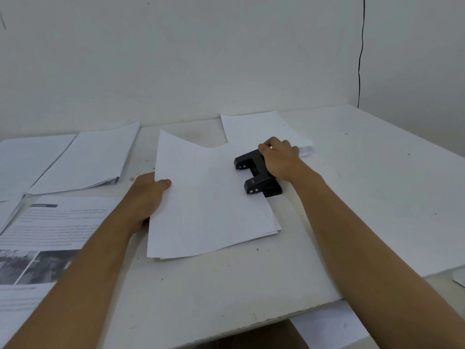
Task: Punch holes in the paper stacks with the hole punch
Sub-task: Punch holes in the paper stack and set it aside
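Note:
A stack of blank white paper (208, 197) lies in the middle of the white table, its far edge bowed upward. My left hand (148, 195) grips the stack's left edge, thumb on top and fingers underneath. The black two-hole punch (256, 172) sits on the stack's right edge, with the paper slid into its slot. My right hand (279, 158) rests on the punch's handle, fingers curled over its far side.
More white sheets (261, 129) lie behind the punch. A folded stack (85, 159) sits at the far left, and printed pages with photos (50, 230) at the near left. The table's front edge (251, 323) runs close below, and a black cable (361, 51) hangs on the wall.

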